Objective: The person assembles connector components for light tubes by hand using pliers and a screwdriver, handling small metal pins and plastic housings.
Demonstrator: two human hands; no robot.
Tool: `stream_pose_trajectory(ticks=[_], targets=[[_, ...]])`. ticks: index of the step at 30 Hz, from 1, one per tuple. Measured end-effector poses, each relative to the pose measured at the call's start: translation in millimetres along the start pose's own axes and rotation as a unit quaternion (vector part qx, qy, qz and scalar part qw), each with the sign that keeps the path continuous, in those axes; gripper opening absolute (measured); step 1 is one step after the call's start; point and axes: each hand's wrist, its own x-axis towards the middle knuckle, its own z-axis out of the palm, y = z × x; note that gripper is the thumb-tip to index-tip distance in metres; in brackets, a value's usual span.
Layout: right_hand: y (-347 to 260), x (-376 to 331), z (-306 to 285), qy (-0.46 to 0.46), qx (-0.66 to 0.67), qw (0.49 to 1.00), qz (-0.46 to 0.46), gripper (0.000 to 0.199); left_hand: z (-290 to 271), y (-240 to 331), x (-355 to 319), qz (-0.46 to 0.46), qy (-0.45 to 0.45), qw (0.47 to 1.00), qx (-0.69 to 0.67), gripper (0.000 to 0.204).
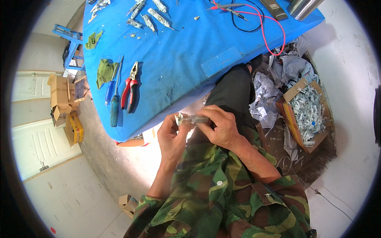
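Observation:
Both my hands meet just below the near edge of the blue table point(186, 67), over my lap. My left hand point(171, 135) pinches the pale end of a small grey plug-like part point(189, 119). My right hand point(219, 125) grips the same part from the right, fingers wrapped over its darker body. Most of the part is hidden by my fingers. Camouflage sleeves cover my upper arms.
Red-handled pliers point(131, 88) and blue-handled screwdrivers point(114, 101) lie on the table's left, beside green rags point(104, 71). Several similar small parts point(152, 18) lie at the far edge, with red and black probe leads point(254, 18). A cardboard box of parts point(307, 113) sits on the floor right.

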Motion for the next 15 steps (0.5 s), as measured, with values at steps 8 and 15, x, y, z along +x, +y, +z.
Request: stream_pose_trajectory(ticks=[8,15], targets=[[-0.9,4.4,5.3,0.018,0.016,1.000,0.004,0.030,4.1,-6.9,-1.3,0.015,0.017,0.999,-0.023,0.012],[2.1,5.6,6.3,0.011,0.024,1.000,0.001,0.028,3.1,-12.7,2.8,0.016,0.012,0.999,-0.040,0.014]])
